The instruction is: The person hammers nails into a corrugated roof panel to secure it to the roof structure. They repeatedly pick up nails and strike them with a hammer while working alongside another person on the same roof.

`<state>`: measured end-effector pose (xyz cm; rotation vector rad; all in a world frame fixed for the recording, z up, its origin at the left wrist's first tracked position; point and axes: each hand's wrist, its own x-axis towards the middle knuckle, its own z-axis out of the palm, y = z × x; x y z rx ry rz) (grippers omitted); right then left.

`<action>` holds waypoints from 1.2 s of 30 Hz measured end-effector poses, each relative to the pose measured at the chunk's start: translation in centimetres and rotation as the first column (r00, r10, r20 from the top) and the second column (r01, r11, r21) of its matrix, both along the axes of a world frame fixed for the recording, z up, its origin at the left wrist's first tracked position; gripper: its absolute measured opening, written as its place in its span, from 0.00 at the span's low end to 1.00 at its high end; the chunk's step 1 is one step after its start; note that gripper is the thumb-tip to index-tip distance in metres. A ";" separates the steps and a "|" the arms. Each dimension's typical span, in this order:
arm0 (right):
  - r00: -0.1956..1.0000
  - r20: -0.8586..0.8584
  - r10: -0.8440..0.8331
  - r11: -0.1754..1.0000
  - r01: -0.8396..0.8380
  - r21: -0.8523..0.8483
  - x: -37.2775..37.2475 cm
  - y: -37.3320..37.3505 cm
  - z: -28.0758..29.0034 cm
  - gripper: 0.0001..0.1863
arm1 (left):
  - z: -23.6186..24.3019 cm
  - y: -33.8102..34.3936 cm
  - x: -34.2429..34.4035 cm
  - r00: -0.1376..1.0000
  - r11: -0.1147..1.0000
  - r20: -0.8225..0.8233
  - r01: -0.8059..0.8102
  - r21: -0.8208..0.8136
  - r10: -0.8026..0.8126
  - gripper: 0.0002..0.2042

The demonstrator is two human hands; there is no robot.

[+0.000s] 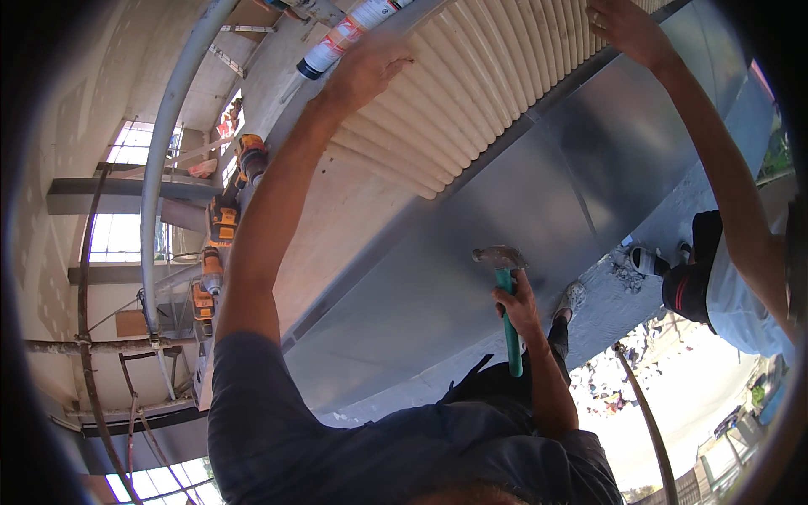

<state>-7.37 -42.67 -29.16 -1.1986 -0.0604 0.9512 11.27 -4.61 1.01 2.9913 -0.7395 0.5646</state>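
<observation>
My right hand (520,305) is wrapped around the green handle of a claw hammer (508,324), its metal head up, in front of a grey sheet-metal facing. Far ahead, my left hand (366,74) reaches over the end of a cream fluted panel (454,101). Its fingers are smeared by motion, and whether anything is between them cannot be made out. Just beyond that hand lies a white and red sealant-like tube (349,38).
A co-worker's hand (627,29) rests at the fluted panel's far right part. Orange and black cordless power tools (222,220) line the left edge. Metal scaffold pipes (160,151) stand at left. Far below on the right, the ground (648,379) shows scattered debris.
</observation>
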 end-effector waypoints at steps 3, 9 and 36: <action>0.991 0.113 -0.069 0.988 0.052 0.144 2.4 2.7 3.3 0.21 | -0.7 -0.2 -0.6 0.999 0.999 0.045 -0.026 -0.038 0.028 0.07; 0.881 0.207 -0.425 0.772 0.233 0.591 6.6 10.4 12.2 0.29 | -0.8 0.3 -0.8 0.999 0.995 0.035 -0.002 -0.098 0.005 0.08; 0.826 0.208 -0.524 0.812 0.409 0.417 8.3 18.7 16.6 0.27 | -1.4 0.5 -0.2 0.994 0.996 0.110 0.011 -0.089 -0.001 0.07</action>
